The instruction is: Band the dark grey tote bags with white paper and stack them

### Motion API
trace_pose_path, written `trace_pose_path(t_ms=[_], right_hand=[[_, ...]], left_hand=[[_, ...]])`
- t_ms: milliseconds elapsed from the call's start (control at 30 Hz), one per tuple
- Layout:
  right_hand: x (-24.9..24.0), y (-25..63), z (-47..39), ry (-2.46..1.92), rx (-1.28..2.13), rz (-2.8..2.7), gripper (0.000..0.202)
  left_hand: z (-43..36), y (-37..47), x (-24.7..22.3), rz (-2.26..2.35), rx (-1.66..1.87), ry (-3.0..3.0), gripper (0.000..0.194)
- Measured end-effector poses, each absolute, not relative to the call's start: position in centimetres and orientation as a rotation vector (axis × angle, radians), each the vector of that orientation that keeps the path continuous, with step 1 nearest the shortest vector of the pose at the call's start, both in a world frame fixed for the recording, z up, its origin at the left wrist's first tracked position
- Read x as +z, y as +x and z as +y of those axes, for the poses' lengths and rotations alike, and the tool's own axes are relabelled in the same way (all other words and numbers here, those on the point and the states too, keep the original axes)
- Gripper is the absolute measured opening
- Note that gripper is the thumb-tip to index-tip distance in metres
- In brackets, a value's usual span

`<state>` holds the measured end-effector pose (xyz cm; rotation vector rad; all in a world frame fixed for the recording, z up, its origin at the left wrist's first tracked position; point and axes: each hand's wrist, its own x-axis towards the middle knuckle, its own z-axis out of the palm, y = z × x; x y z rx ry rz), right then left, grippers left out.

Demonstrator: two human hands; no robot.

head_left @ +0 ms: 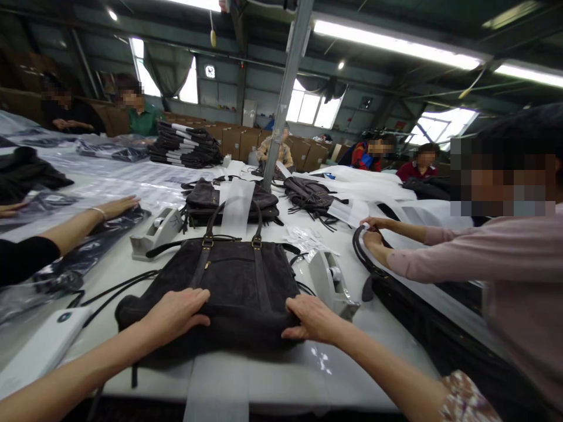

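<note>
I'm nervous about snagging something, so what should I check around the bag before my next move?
1. Left hand on the dark bag: ok, at its near left part.
2. Right hand on the bag: ok, at its near right corner.
3. Firmness of either grip: cannot tell.
4. Handles clear of both hands: ok, at the far edge.
5. Dark cords gathered in: not ok, trailing left of the bag.
6. Pale strip flat beneath the bag: cannot tell, hidden there.
</note>
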<state>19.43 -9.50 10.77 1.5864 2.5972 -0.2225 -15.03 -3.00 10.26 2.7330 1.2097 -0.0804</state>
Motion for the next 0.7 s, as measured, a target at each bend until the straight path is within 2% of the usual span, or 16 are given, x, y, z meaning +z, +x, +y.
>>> trace_pose_path(t_ms=[167, 367, 433, 533, 700], right_hand=[[10.2, 20.0, -8.9, 1.731, 0.025, 2.694, 0.037], [4.2, 20.4, -7.1, 1.773, 0.264, 2.771, 0.029], [3.3, 20.4, -6.9, 1.780, 0.251, 2.720, 0.027], [5.4, 20.0, -6.8, 1.806, 0.071, 2.662, 0.025], [11.2, 16.1, -6.5, 1.759, -0.135, 2.584, 0.061]], left_hand=[[-2.3, -15.8, 10.0, 1.268, -0.020, 2.741, 0.019], [-2.3, -14.6, 6.3, 1.461, -0.090, 2.834, 0.026], [-2.2, -14.3, 5.2, 1.459, -0.086, 2.857, 0.026], [-2.1, -14.2, 4.9, 1.439, -0.044, 2.865, 0.025], [-2.2, -13.3, 6.8, 1.401, -0.083, 2.827, 0.021]])
